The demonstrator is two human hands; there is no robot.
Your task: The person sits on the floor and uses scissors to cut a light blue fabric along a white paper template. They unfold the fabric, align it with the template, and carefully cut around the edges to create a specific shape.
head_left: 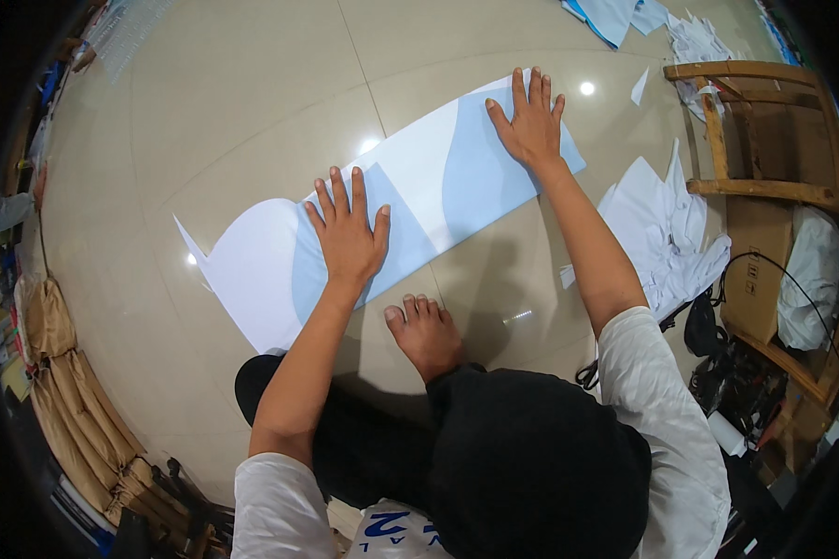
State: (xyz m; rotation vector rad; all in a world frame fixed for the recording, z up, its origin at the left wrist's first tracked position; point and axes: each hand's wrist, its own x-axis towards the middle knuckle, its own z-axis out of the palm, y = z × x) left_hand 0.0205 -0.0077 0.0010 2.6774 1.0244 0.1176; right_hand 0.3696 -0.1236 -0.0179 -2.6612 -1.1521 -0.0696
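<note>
A white and pale blue fabric piece (412, 200) is laid out on the tiled floor (252, 116), slanted so that its right end is set farther from the person than its left. By the left grip (348, 238), the middle of the fabric piece is pressed, palm down; the fingers are fanned apart and nothing is clasped. By the right grip (531, 130), the fabric piece's right end is covered in the same way, fingers spread wide, nothing clasped. The fingertips of both are brought to its far edge.

On the near side of the fabric piece, a bare foot (426, 337) is planted. Whether its near left corner is touched by the black-clad knee (254, 384) cannot be told. To its right, crumpled white cloth (657, 233) is heaped, and farther right a wooden frame (764, 189) and a cardboard box (753, 279) are placed. Beyond its right end, a triangular white scrap (639, 87) is seen. Well to its left, brown cloth (79, 419) is hung in folds.
</note>
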